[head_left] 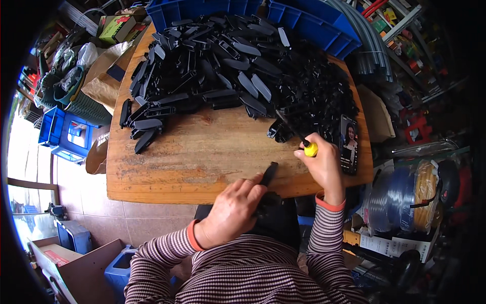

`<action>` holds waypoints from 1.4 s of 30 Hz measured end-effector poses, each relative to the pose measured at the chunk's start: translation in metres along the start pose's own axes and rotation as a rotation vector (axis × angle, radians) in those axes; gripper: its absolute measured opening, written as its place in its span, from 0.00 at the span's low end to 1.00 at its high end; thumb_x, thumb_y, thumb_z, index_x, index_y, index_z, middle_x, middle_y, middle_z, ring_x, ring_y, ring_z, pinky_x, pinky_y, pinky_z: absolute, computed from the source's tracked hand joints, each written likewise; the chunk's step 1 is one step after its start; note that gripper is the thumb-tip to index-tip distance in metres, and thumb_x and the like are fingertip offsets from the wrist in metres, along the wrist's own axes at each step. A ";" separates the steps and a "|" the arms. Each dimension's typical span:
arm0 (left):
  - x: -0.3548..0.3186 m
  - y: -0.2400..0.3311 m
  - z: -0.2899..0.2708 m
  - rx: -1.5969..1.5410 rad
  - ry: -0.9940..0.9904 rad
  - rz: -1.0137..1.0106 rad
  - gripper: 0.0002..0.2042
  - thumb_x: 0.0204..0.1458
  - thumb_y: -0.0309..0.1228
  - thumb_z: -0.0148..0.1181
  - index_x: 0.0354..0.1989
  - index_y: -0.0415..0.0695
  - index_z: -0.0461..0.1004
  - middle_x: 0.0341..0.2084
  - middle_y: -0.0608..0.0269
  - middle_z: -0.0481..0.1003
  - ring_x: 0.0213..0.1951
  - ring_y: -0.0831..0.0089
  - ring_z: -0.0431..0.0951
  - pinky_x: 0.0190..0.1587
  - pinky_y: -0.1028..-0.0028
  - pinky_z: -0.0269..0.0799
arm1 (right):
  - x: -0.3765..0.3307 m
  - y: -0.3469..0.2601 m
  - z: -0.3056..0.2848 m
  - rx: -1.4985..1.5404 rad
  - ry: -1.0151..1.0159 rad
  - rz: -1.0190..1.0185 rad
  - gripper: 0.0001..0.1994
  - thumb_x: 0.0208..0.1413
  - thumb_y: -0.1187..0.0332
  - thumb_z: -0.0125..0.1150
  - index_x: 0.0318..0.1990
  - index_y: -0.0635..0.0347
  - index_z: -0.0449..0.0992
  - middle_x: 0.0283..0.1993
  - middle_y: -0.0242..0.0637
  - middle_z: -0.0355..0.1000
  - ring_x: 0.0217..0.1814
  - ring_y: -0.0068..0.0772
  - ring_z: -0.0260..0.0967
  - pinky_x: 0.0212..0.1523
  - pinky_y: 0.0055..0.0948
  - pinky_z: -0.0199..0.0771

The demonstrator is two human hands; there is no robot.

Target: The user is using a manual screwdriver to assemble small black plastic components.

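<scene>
My left hand (234, 205) is closed around a long black plastic part (270, 173) at the table's front edge. Part of that piece is hidden under the fingers. My right hand (324, 164), farther right over the table, grips a screwdriver by its yellow handle (311, 149). The dark shaft slants up and left toward the heap. A small clump of black parts (279, 131) lies just left of the shaft. Beyond both hands is a big heap of elongated black plastic pieces (212, 61), with smaller black parts (319, 91) piled on its right side.
The wooden table (177, 162) spans the middle. A phone (348, 144) with a lit screen lies at its right edge. Blue crates (316, 25) stand behind the heap. Coiled tubing (400, 190) sits to the right; a blue stool (71, 131) and a cardboard box (76, 263) are at left.
</scene>
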State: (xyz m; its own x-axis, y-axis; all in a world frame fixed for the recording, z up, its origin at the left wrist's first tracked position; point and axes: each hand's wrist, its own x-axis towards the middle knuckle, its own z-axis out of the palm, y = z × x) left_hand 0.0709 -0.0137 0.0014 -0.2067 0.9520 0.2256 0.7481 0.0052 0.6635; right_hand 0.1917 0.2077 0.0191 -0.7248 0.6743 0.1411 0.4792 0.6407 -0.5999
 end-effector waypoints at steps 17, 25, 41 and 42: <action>0.005 -0.018 0.004 -0.109 -0.050 0.305 0.27 0.33 0.22 0.63 0.48 0.34 0.70 0.60 0.46 0.68 0.64 0.51 0.66 0.60 0.61 0.70 | -0.036 -0.040 0.020 0.208 -0.049 -0.095 0.08 0.48 0.78 0.67 0.36 0.62 0.76 0.31 0.41 0.78 0.34 0.42 0.79 0.33 0.31 0.76; -0.009 -0.020 -0.009 -0.051 0.064 0.116 0.26 0.35 0.23 0.63 0.49 0.35 0.70 0.59 0.46 0.69 0.63 0.51 0.67 0.58 0.60 0.71 | -0.010 -0.062 0.037 0.227 -0.140 -0.278 0.08 0.47 0.78 0.67 0.36 0.62 0.76 0.31 0.40 0.78 0.33 0.43 0.79 0.31 0.33 0.75; -0.002 -0.023 -0.001 -0.075 -0.033 0.293 0.23 0.40 0.24 0.61 0.49 0.34 0.70 0.59 0.47 0.69 0.66 0.52 0.64 0.61 0.59 0.66 | -0.013 -0.047 0.035 0.203 0.007 -0.369 0.09 0.46 0.82 0.64 0.35 0.61 0.75 0.31 0.39 0.76 0.33 0.42 0.77 0.31 0.32 0.75; -0.002 -0.023 -0.001 -0.074 -0.024 0.293 0.23 0.40 0.23 0.61 0.49 0.35 0.70 0.60 0.48 0.69 0.65 0.53 0.65 0.61 0.59 0.67 | -0.013 -0.046 0.035 0.177 -0.014 -0.363 0.09 0.46 0.82 0.64 0.35 0.61 0.75 0.32 0.39 0.76 0.33 0.42 0.76 0.32 0.33 0.75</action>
State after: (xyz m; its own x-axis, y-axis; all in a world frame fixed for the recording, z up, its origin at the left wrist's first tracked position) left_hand 0.0537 -0.0155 -0.0133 0.0267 0.9169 0.3983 0.7254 -0.2919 0.6234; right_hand 0.1619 0.1569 0.0172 -0.8388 0.4099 0.3583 0.0994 0.7624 -0.6395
